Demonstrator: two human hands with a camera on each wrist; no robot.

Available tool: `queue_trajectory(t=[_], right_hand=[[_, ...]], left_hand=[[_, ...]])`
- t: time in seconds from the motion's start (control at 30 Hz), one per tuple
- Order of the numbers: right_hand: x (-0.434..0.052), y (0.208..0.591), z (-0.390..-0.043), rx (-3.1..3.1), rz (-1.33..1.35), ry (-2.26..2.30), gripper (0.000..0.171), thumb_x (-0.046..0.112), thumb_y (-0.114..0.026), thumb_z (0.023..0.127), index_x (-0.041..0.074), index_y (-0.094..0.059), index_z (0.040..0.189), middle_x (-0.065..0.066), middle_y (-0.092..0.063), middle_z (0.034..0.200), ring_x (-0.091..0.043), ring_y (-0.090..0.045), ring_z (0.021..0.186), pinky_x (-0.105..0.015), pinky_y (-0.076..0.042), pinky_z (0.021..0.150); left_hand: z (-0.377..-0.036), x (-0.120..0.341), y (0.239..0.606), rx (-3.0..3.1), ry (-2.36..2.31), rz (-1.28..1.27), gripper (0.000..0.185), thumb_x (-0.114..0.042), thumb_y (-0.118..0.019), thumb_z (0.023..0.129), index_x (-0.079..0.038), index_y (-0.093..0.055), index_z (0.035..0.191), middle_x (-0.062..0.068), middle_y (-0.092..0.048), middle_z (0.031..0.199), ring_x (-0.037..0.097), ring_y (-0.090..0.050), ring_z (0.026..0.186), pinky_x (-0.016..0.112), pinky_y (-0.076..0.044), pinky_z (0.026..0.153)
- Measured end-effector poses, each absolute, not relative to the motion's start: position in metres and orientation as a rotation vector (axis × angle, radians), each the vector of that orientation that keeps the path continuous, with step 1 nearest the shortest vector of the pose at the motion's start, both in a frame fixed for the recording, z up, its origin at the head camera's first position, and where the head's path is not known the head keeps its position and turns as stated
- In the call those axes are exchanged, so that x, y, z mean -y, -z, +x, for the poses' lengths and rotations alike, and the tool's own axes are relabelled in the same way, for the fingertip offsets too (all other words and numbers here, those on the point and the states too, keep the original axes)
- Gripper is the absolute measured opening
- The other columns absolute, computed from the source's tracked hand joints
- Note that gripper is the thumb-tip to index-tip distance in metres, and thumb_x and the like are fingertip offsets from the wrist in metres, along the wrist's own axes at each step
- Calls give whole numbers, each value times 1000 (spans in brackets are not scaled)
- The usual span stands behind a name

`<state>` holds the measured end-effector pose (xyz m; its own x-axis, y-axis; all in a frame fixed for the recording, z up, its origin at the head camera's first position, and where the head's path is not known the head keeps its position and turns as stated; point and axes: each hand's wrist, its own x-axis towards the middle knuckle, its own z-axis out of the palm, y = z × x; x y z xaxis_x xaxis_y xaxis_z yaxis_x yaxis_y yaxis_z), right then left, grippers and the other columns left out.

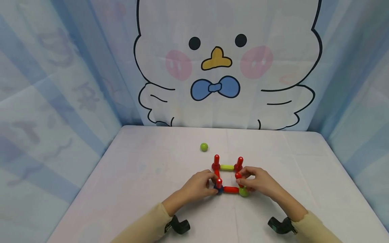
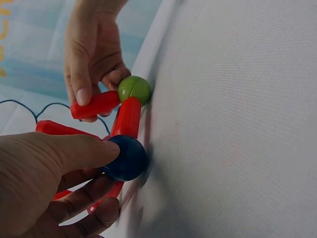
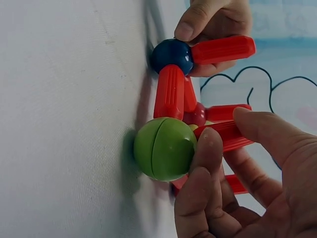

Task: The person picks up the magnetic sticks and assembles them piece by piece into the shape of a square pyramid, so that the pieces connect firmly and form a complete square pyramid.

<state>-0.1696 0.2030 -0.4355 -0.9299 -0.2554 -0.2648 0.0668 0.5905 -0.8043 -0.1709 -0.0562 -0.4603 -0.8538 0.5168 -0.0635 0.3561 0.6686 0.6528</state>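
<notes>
A square frame of rods and balls lies on the table. My left hand (image 1: 198,184) grips the blue ball (image 2: 130,161) at the near left corner, thumb on one side and fingers curled behind. From that ball a red rod (image 1: 219,183) stands up. Between thumb and fingers, my right hand (image 1: 259,182) pinches another red rod (image 2: 98,104), upright at the green ball (image 3: 163,148) in the near right corner. A horizontal red rod (image 1: 231,190) joins the blue and green balls. Both far corners have red balls (image 1: 215,166) with upright red rods (image 1: 240,161).
A loose green ball (image 1: 204,146) lies behind the frame, toward the back of the white table (image 1: 146,152). A yellow-green rod (image 1: 227,167) links the two far corners. Behind the table hangs a curtain (image 1: 279,67) with a cartoon figure.
</notes>
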Motion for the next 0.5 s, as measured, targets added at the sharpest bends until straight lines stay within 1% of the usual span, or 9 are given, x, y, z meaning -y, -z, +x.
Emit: queue_trajectory(t=[0.23, 0.4, 0.5], right_hand=[[-197, 438, -171, -2495, -138, 1256, 23, 21, -78, 92, 7, -69, 109, -7, -63, 96, -19, -61, 64, -30, -56, 62], [-196, 440, -172, -2505, -123, 1253, 24, 22, -78, 92, 7, -69, 109, -7, -62, 95, -19, -59, 64, -29, -55, 61], [-196, 440, -172, -2504, -117, 1248, 25, 22, -78, 92, 7, -69, 110, -7, -62, 95, -19, -59, 64, -29, -55, 61]], left_hand=[[-171, 57, 461, -2652, -961, 738, 26, -16, -84, 87, -15, -71, 110, -5, -61, 95, 8, -54, 77, 17, -46, 67], [-172, 58, 460, -2646, -967, 766, 26, -17, -84, 86, -14, -71, 108, -4, -62, 95, 6, -52, 75, 17, -46, 67], [-173, 58, 460, -2619, -989, 734, 28, -20, -85, 86, -16, -70, 109, -7, -63, 97, 5, -52, 75, 18, -47, 67]])
